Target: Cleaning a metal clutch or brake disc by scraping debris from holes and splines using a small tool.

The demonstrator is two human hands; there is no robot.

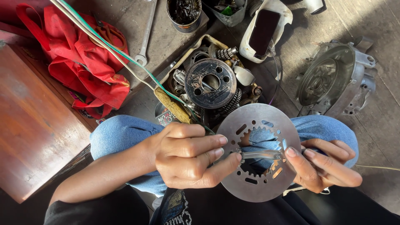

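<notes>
I am holding a round steel plate with a toothed centre hole over my knees, my left hand clamped on its left edge. My right hand is pinching a thin tool laid across the hole. Beyond, a box of gears is sitting on the floor.

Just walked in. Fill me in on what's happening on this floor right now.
A person sits over a scatter of engine parts, holding a round steel plate with a toothed centre hole above their knees. The left hand grips the plate's edge and the right hand steadies the other side; between them is a short clear tube. Ahead lie a tray of gears and discs, an engine casing, a wrench and a red bag.
</notes>
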